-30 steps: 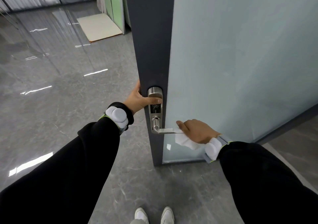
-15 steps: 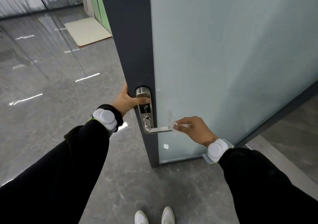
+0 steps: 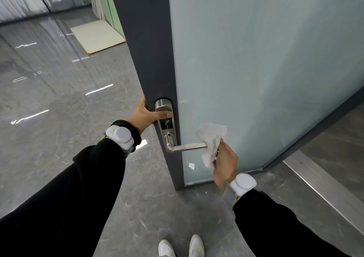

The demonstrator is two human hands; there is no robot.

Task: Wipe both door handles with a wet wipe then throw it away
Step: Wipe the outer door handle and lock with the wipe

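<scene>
At door edge, centre of scene: left hand grips dark door frame, thumb across top of steel lock plate. Lever handle points right, level. Right of its tip: right hand pinches crumpled wet wipe, wipe touching handle end, in front of frosted glass. White shoes on grey floor, near.

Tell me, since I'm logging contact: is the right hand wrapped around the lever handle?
No, the right hand holds the wet wipe just past the lever handle's free end.
</scene>
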